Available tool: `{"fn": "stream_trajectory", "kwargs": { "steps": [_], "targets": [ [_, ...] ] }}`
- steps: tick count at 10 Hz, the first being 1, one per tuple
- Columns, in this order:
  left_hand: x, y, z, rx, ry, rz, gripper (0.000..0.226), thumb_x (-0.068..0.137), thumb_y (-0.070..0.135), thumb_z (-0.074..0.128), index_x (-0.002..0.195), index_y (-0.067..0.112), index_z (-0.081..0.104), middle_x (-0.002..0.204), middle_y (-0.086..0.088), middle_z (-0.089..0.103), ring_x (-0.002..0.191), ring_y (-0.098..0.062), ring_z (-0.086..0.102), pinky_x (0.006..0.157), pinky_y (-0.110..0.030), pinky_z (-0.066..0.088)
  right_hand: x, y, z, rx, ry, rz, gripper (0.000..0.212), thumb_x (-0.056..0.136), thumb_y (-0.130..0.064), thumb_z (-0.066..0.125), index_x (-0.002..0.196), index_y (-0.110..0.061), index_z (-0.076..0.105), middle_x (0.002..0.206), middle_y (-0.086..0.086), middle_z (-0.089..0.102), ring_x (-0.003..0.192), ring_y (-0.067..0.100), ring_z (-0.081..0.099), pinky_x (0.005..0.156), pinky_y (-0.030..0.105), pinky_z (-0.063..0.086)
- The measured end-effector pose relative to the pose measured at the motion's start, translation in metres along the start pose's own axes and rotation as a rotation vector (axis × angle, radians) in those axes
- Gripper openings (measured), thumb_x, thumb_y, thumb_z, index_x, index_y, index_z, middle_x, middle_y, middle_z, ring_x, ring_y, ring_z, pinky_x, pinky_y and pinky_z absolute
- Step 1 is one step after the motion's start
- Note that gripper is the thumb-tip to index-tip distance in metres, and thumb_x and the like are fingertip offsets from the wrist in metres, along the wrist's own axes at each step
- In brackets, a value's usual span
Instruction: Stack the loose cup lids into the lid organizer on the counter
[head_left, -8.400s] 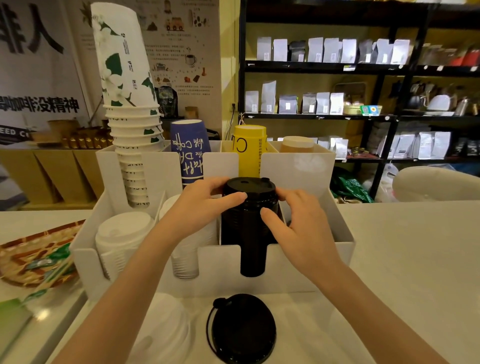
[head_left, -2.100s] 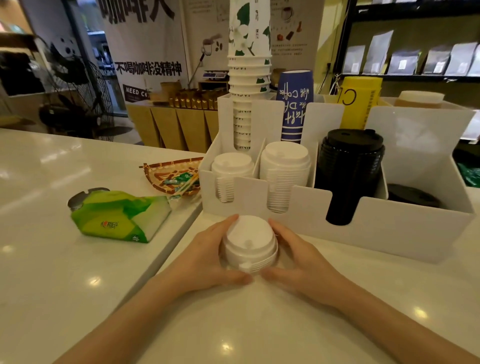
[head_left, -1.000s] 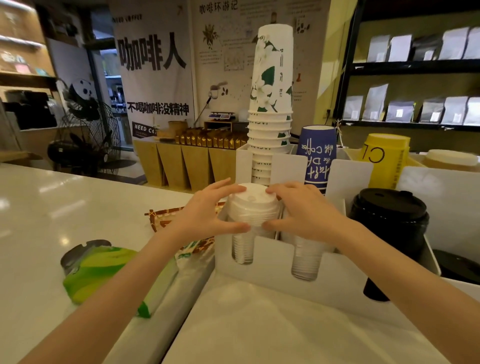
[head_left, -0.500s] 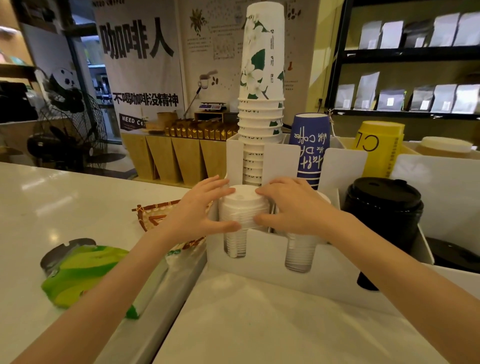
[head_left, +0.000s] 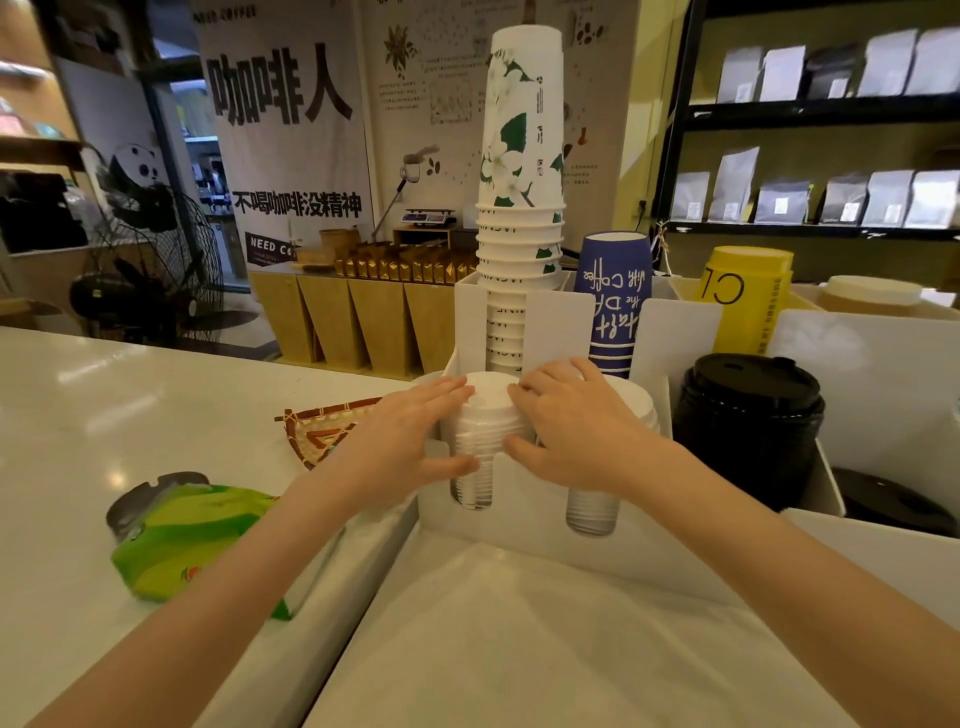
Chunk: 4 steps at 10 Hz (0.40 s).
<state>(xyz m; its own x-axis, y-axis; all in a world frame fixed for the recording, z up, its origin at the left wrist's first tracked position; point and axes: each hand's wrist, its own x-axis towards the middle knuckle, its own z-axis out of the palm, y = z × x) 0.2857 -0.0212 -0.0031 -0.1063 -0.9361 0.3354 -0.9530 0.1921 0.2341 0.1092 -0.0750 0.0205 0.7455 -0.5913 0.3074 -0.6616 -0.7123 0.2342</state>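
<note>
In the organizer's (head_left: 524, 514) far-left slot, both hands (head_left: 410, 441) (head_left: 576, 426) squeezed the light, slippery white lids (head_left: 485, 415) by their sides.

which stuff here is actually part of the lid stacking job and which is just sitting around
Part of the job:
- white plastic lid stack, gripped by left hand and right hand
- white partitioned lid organizer
- second white lid stack
- black lid stack

Just lying about:
- green tissue pack
- woven bamboo tray
- tall floral paper cup stack
- blue paper cup
- yellow paper cup
</note>
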Motion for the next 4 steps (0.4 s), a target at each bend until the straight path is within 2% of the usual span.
{"fn": "stream_trajectory", "kwargs": {
  "steps": [1,2,3,4],
  "targets": [
    [0.002,0.009,-0.01,0.091,-0.078,-0.007,0.079,0.073,0.046,0.064,0.138,0.025,0.025,0.151,0.005,0.026,0.137,-0.013,0.024,0.112,-0.034,0.02,-0.004,-0.001,-0.003,0.026,-0.071,0.017,0.051,0.088,-0.043,0.036,0.13,-0.013,0.038,0.136,0.009,0.048,0.128,0.025,0.035,0.111,0.05,0.015],
    [0.007,0.023,-0.022,0.167,-0.173,-0.045,0.082,0.068,0.046,0.069,0.135,0.02,0.029,0.143,-0.001,0.039,0.127,-0.018,0.038,0.105,-0.035,0.034,-0.01,0.003,-0.014,0.148,-0.118,0.038,0.051,0.086,-0.04,0.045,0.131,-0.019,0.038,0.138,0.008,0.047,0.13,0.024,0.034,0.112,0.049,0.016],
    [0.022,0.04,-0.037,0.249,-0.328,-0.118,0.078,0.068,0.05,0.067,0.13,0.017,0.034,0.133,-0.004,0.047,0.116,-0.022,0.045,0.098,-0.036,0.04,-0.027,0.009,-0.042,0.389,-0.041,0.096,0.058,0.083,-0.035,0.056,0.135,-0.024,0.032,0.139,0.004,0.046,0.128,0.022,0.038,0.107,0.042,0.029],
    [0.049,0.058,-0.06,0.26,-0.531,-0.241,0.073,0.076,0.051,0.058,0.135,0.017,0.031,0.143,-0.006,0.04,0.129,-0.026,0.037,0.106,-0.042,0.031,-0.054,0.019,-0.08,0.614,0.184,0.153,0.062,0.081,-0.032,0.06,0.136,-0.028,0.029,0.134,-0.004,0.049,0.121,0.012,0.043,0.097,0.024,0.037]
  ]
}}
